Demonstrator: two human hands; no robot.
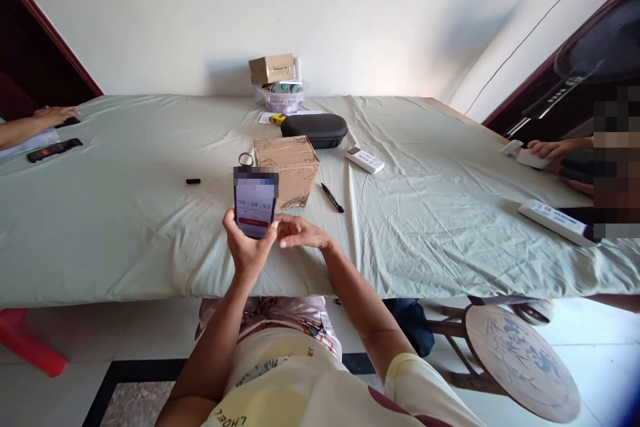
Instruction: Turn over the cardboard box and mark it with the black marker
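My left hand [249, 247] is wrapped round a smartphone [254, 208], held upright with its screen towards me; the screen reads 00:38:53 above a red button. Beside the phone's lower right edge is my right hand [300, 233], its fingers apart and partly bent, with nothing visible in it. Just behind stands a cardboard box [293, 167] with black line drawings on its faces, its left side partly hidden by the phone. To the box's right lies a black marker pen [332, 197] without its cap. A black pen cap [193, 181] lies to the left.
A black hard case [314, 129], a yellow tape measure [277, 119] and a roll of tape [245, 159] surround the box. Farther back, a plastic tub [283, 100] carries a small carton [271, 69]. Other people's hands rest at both table ends. A round stool [520, 367] stands right.
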